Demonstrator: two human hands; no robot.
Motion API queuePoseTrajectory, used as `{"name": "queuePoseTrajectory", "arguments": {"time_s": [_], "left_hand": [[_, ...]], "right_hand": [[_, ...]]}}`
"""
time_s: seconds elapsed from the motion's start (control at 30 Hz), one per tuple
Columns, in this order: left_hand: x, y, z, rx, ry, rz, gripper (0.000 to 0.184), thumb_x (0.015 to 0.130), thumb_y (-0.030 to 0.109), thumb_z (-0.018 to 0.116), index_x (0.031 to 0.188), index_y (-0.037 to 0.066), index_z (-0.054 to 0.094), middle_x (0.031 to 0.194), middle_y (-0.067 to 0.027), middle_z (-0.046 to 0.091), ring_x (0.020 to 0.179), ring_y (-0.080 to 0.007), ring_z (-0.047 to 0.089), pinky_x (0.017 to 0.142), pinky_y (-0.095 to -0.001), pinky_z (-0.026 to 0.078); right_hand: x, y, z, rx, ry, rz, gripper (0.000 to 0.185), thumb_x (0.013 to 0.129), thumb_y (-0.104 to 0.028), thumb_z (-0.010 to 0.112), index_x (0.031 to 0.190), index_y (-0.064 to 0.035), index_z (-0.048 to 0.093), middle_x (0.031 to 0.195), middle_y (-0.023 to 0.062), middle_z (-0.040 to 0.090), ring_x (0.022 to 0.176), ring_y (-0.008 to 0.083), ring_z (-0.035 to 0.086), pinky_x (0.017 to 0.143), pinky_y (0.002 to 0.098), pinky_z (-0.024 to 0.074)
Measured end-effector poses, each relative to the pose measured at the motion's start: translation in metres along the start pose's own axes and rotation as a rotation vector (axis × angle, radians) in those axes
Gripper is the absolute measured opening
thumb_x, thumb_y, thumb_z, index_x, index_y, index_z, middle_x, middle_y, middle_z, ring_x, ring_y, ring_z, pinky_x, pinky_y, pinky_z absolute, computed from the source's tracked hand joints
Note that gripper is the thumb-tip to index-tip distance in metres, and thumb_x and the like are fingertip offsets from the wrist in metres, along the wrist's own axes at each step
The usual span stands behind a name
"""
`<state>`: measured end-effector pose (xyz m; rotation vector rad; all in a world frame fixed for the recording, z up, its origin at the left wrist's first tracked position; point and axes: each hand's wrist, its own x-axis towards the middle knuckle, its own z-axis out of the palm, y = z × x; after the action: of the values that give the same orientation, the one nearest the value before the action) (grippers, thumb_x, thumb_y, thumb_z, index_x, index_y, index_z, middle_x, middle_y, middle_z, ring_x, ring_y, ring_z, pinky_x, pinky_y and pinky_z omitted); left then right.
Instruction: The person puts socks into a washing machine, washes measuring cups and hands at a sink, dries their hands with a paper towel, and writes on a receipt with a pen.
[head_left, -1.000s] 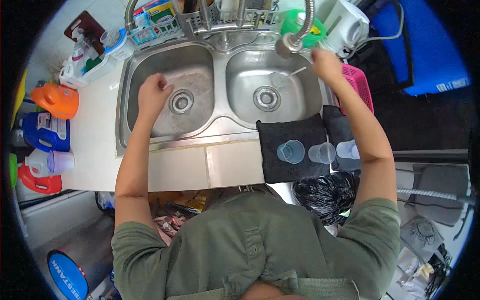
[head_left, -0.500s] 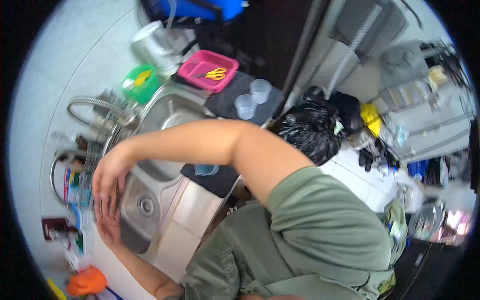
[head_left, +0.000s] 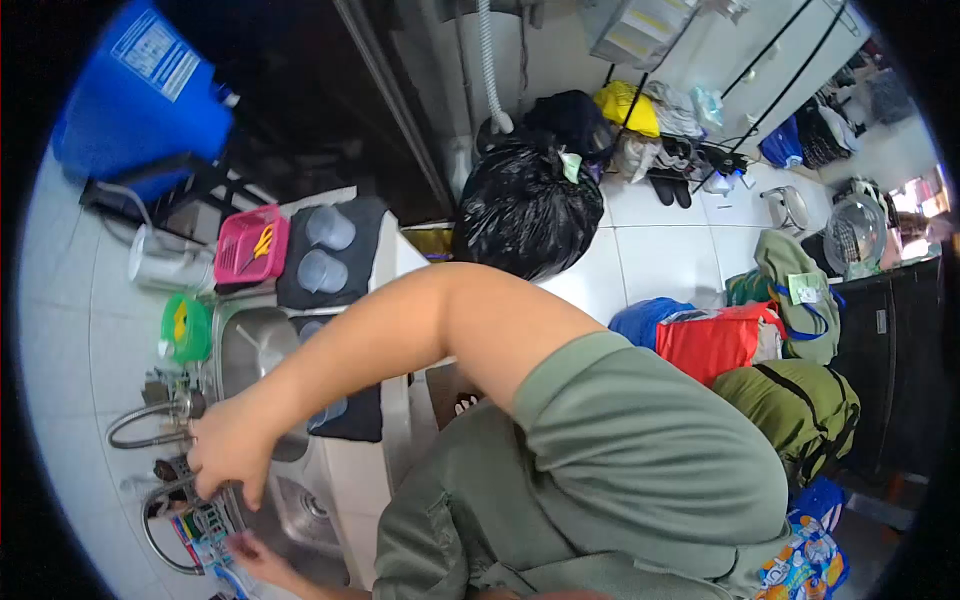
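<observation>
- The right hand is reaching across the double sink, very near the flexible faucet; a careless swing could be bumping the spout, because so little room is remaining between them.
- The right forearm is crossing over one plastic cup on the black cloth; if the elbow is dropping, this light cup could be tipping.
- Two more clear cups, left one and right one, are standing on cloth on the tabletop, apart from the arm.
- The right grip is hanging half open, fingers bending down and thumb standing apart; it is showing no object. Whether it is touching the faucet, I cannot tell.
- The left hand is blurring near the sink's edge; its grip I cannot tell.
</observation>
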<state>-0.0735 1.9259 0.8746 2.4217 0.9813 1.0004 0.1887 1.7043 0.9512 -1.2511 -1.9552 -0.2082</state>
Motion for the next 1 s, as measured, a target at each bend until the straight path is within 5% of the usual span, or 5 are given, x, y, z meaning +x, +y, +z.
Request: {"name": "queuePoseTrajectory", "arguments": {"time_s": [0.13,0.37,0.63,0.9,1.0], "left_hand": [[-0.02,0.171,0.032,-0.062,0.459,0.529,0.024,0.089,0.01,0.045,0.107,-0.006,0.047,0.099,-0.0162,0.057,0.086,-0.0212,0.057,0.074,-0.0304,0.049],[-0.084,0.395,0.18,-0.8,0.073,0.816,0.028,0.085,0.001,0.045,0.111,-0.007,0.037,0.104,-0.0225,0.052,0.084,-0.0285,0.057,0.075,-0.0345,0.05],[-0.187,0.607,0.311,-1.006,-0.565,0.927,0.034,0.08,-0.005,0.046,0.112,-0.002,0.039,0.106,-0.0196,0.052,0.085,-0.0224,0.055,0.078,-0.0311,0.045],[-0.368,0.836,0.457,-1.218,-1.199,0.977,0.028,0.075,-0.002,0.055,0.103,-0.001,0.05,0.098,-0.0113,0.058,0.082,-0.015,0.056,0.076,-0.0267,0.044],[-0.469,0.918,0.477,-1.152,-1.543,1.182,0.03,0.071,0.0,0.061,0.1,0.0,0.055,0.094,-0.009,0.059,0.078,-0.0143,0.057,0.072,-0.0253,0.045]], "right_hand": [[-0.113,-0.035,-0.088,0.347,0.067,0.317,0.043,0.071,-0.038,0.063,0.097,-0.0048,0.058,0.084,0.0105,0.061,0.077,0.028,0.058,0.067,0.036,0.0463],[-0.372,-0.122,-0.174,0.94,0.764,1.092,0.027,0.084,-0.025,0.053,0.098,-0.002,0.057,0.091,0.0089,0.061,0.082,0.0151,0.058,0.073,0.0259,0.0448],[-0.615,-0.233,-0.233,1.081,2.034,0.486,0.034,0.085,-0.033,0.044,0.106,-0.0073,0.052,0.098,0.01,0.059,0.085,0.0237,0.058,0.076,0.0373,0.0464],[-0.738,-0.378,-0.288,0.459,2.552,0.268,0.034,0.083,-0.037,0.046,0.103,-0.0103,0.052,0.097,0.01,0.056,0.085,0.0232,0.052,0.076,0.0391,0.0419],[-0.762,-0.432,-0.311,0.191,2.462,0.103,0.034,0.085,-0.036,0.044,0.106,-0.0111,0.053,0.103,0.0099,0.055,0.088,0.0242,0.051,0.078,0.0414,0.0406]]}}
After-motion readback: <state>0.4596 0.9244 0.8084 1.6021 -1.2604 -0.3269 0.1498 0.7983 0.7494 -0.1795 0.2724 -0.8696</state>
